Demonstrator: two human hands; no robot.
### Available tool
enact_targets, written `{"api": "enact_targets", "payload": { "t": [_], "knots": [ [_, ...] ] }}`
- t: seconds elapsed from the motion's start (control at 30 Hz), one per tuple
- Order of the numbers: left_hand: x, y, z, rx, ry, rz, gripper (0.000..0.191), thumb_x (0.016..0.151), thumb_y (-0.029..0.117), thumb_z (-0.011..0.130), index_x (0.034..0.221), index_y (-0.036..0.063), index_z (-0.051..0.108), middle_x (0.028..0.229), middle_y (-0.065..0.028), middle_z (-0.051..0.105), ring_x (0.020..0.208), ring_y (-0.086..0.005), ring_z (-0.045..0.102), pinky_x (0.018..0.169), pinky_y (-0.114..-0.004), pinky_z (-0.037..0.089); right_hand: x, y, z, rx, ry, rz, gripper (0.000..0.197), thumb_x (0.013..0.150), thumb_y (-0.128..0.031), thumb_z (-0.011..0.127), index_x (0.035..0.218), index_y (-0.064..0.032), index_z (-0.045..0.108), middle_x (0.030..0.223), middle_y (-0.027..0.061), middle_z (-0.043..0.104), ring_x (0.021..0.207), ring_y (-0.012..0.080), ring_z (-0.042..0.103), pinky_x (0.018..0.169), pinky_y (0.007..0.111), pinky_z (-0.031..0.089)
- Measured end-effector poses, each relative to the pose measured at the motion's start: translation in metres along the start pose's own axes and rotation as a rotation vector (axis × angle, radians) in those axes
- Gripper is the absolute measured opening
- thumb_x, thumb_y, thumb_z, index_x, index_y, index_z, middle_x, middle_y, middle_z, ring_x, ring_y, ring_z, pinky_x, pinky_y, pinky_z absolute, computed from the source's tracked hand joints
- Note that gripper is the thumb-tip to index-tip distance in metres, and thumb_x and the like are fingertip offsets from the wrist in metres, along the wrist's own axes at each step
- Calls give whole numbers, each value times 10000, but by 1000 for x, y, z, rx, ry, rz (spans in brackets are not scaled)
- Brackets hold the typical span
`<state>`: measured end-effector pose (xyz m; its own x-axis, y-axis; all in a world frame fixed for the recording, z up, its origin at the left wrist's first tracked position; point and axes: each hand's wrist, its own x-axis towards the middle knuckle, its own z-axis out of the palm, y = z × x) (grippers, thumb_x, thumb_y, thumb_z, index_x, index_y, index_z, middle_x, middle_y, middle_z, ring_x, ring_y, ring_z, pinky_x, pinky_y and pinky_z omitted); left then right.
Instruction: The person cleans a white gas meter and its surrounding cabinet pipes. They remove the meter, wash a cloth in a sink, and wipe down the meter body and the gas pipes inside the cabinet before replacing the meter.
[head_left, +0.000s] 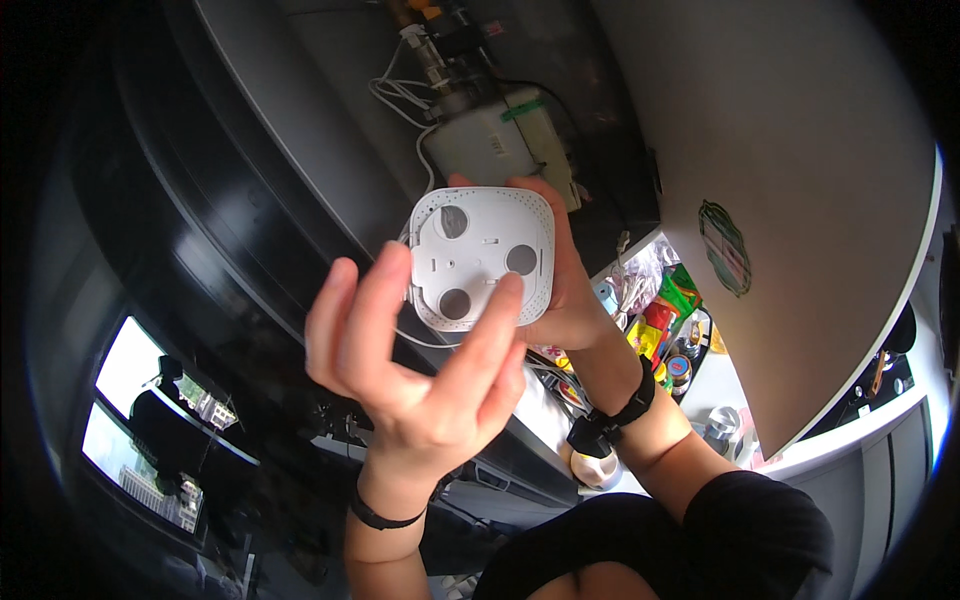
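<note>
My right hand (574, 300) grips a white plastic device housing (480, 240) from behind and along its right edge. The face turned to me is a rounded square with three grey round pads or recesses, small slots and rows of tiny holes along its border. My left hand (427, 375) is in front of it with the fingers spread. One fingertip overlaps the face beside the right-hand round pad; whether it presses there I cannot tell. Two other fingers stand at the housing's left edge. A thin white cable (427, 343) passes just below the housing.
Above is an open cabinet with a pale box-like unit (480, 146), pipes and looped white cable (397, 90). A large cabinet door (780, 150) hangs at right. Below it, food packets (652, 326), jars (679, 367) and a tape roll (722, 422) stand on a white counter (712, 386).
</note>
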<state>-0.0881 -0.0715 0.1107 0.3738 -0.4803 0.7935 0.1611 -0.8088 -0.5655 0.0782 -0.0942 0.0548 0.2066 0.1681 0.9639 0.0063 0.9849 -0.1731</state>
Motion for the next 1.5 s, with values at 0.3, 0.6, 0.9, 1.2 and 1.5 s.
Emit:
{"api": "enact_targets", "payload": {
  "t": [0.3, 0.6, 0.9, 1.2, 1.5],
  "knots": [
    [-3, 4, 15, 48, -39, 34, 299, 700, 180, 771, 993, 186, 715, 1444, -245, 249, 1341, -448, 189, 1086, -529, 226, -3, -1, 5, -15, 24, 15, 1126, 585, -236, 918, 1415, -137, 163, 1491, 254, 291, 1331, 333, 398, 1071, 441, 376],
    [-10, 2, 14, 49, 11, 68, 307, 688, 222, 821, 968, 163, 711, 1430, -238, 279, 1329, -443, 222, 1076, -518, 247, -4, -3, 12, 96, 51, 46, 1176, 573, -302, 921, 1434, -143, 136, 1502, 264, 258, 1344, 342, 376, 1078, 451, 366],
    [-13, 1, 17, 62, 33, 62, 271, 707, 246, 810, 942, 150, 713, 1407, -240, 316, 1320, -429, 245, 1074, -507, 256, -5, 4, 14, 89, 95, 60, 1232, 537, -365, 927, 1443, -116, 131, 1497, 261, 266, 1344, 344, 372, 1087, 458, 355],
    [-26, 3, 13, 127, 153, 19, 368, 738, 361, 805, 973, 105, 684, 1344, -227, 339, 1285, -385, 305, 1042, -488, 322, -10, 7, 7, -20, 48, 21, 1196, 539, -209, 925, 1426, -105, 129, 1497, 196, 314, 1361, 280, 367, 1110, 404, 334],
    [-31, 8, 10, 121, 160, -138, 464, 686, 369, 850, 966, 42, 677, 1354, -216, 314, 1288, -385, 309, 1041, -520, 329, -11, 3, 14, 19, 65, 37, 1155, 582, -198, 913, 1426, -149, 125, 1513, 213, 273, 1379, 282, 337, 1110, 413, 331]
  ]
}}
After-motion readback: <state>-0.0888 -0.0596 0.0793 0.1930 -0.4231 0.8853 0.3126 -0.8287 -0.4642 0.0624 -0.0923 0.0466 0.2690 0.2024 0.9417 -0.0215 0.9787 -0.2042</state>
